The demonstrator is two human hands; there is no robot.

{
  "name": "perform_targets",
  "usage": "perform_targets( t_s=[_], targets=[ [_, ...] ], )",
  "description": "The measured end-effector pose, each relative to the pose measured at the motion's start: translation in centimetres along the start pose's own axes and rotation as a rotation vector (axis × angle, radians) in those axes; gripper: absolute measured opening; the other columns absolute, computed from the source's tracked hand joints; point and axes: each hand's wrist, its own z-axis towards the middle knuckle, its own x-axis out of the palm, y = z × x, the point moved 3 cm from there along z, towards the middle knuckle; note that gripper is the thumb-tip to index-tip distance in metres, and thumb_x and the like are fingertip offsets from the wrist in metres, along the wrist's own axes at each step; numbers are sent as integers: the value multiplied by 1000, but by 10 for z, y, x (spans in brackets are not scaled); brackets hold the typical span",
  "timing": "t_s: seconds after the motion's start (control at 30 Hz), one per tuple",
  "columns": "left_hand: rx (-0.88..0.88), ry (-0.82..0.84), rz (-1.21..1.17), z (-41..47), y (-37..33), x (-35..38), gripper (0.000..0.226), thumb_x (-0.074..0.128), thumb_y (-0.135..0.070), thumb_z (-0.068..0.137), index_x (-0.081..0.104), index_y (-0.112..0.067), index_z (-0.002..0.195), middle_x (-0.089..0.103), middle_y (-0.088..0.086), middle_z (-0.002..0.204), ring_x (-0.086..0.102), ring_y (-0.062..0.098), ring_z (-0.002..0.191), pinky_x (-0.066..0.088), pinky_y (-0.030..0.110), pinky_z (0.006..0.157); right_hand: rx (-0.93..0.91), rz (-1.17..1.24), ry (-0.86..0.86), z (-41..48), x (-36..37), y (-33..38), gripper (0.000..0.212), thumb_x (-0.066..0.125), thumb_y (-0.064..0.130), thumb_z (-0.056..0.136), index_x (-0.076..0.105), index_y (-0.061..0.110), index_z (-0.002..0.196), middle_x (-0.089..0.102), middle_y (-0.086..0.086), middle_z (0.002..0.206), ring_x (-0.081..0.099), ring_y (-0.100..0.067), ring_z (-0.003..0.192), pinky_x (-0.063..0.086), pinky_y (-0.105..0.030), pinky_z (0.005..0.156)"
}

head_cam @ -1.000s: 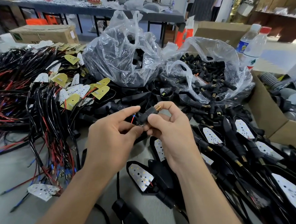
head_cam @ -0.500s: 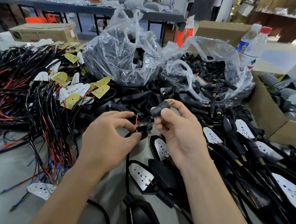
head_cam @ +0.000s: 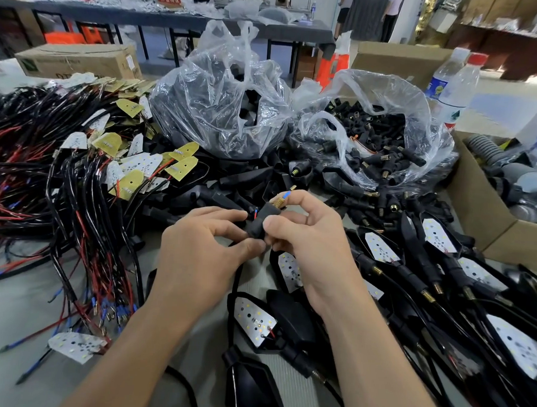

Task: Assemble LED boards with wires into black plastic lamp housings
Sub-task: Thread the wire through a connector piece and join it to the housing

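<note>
Head cam is the only view here. Both hands are busy mid-worktop (head_cam: 11, 330). The right hand (head_cam: 311, 243) pinches a black stem piece (head_cam: 260, 224) between thumb and fingers, brass threaded end (head_cam: 279, 201) pointing up and away. The left hand (head_cam: 202, 262) pinches the wire bundle right at the stem's lower mouth.

A blue wire tip (head_cam: 288, 194) pokes out past the brass, so I'd say this is the threading step: leads fed through the stem, not pulled all the way. A black cable (head_cam: 236, 282) runs from the hands down toward a housing (head_cam: 251, 389) by the near edge. Can't tell if that's the one being built.

Next move, I reckon: pull the slack through from the brass side without kinking the leads, then seat the stem on its housing.

Around them: loose LED boards on wires (head_cam: 144, 165) to the left, finished lamps (head_cam: 380, 246) to the right, and a bag of stems (head_cam: 382, 147) behind.
</note>
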Motion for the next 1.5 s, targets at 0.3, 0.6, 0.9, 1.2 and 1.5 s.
perform_targets(
  t_s=[0.3,0.6,0.9,1.2,1.5],
  targets=[
    [5,13,76,-1,0,2,19,93,-33,66,75,-38,65,65,-38,100,46,-22,112,20,-7,90,-77,-19,-176,3,-9,5,23,66,9,89,78,9,70,67,-8,67,58,-17,58,47,-21,53],
    [-36,40,-32,-9,-10,2,32,90,-30,74,77,-53,91,70,-23,89,60,-14,92,38,-4,72,-196,-170,-237,1,-5,7,20,68,24,81,78,12,68,69,-17,66,58,-21,59,46,-38,58],
    [-178,144,-310,-5,-4,11,30,85,-10,79,81,-38,88,78,-13,80,74,1,76,57,19,72,-83,115,-264,4,-8,2,24,63,24,95,81,14,83,76,-8,86,71,-20,72,61,-31,62],
    [-235,321,-919,-3,-12,10,18,76,-15,68,83,-19,85,77,9,82,70,14,70,57,21,69,121,-236,-241,1,5,-13,49,81,30,83,66,26,130,77,13,94,73,-4,92,58,-40,96],
    [-393,177,-786,-4,-6,15,23,82,-9,61,83,-20,81,76,9,87,68,16,78,54,26,77,27,335,-276,1,-10,1,34,62,-21,87,70,5,108,79,-13,92,78,-21,83,61,-25,71]
  ],
)
